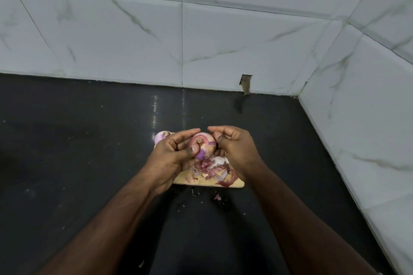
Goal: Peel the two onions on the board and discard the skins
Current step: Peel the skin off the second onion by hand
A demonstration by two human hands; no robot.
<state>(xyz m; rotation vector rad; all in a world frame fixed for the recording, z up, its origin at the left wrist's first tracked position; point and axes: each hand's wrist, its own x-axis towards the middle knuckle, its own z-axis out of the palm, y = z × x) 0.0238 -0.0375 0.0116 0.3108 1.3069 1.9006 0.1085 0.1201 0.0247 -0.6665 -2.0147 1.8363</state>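
Observation:
My left hand (173,154) grips a partly peeled purple onion (204,147) above the wooden board (237,183), thumb pressed on its front. My right hand (232,146) has its fingers curled against the onion's right side, thumb and fingertips pinching at its skin. A second, peeled onion (161,136) lies at the board's far left corner, half hidden behind my left hand. A heap of torn pink and white skins (211,168) covers the board below the held onion.
The board lies on a black countertop (89,163), with small skin scraps (216,197) scattered just in front of it. White marble-look tiled walls (201,40) close off the back and right side. A small hole (245,83) shows in the back wall.

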